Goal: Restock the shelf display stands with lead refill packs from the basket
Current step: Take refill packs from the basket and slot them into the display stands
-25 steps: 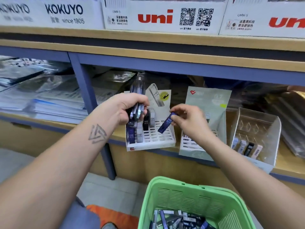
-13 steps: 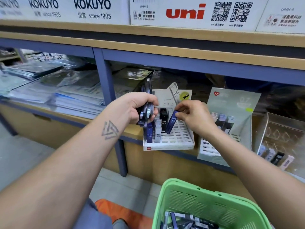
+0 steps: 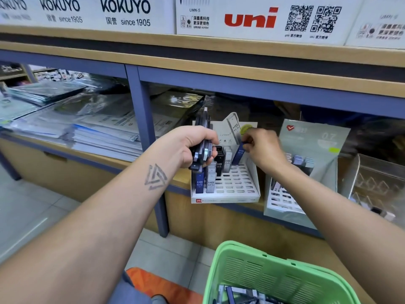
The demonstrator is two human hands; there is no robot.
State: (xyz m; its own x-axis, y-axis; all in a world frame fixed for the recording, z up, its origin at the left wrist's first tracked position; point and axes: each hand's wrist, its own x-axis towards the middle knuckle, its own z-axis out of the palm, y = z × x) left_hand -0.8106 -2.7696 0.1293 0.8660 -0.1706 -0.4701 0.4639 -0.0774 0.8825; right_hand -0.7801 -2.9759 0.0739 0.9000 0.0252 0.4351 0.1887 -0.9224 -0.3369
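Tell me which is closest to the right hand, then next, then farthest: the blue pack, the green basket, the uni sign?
1. Blue pack: pinched in the right hand, over the white stand.
2. uni sign: up above.
3. Green basket: down below.

The green basket is cut off by the bottom edge, so most of the packs inside are out of sight. The left hand covers the middle of its bundle of lead refill packs; their count cannot be told. A clear stand runs off the right edge. Small print on the white display stand is too blurred to read.
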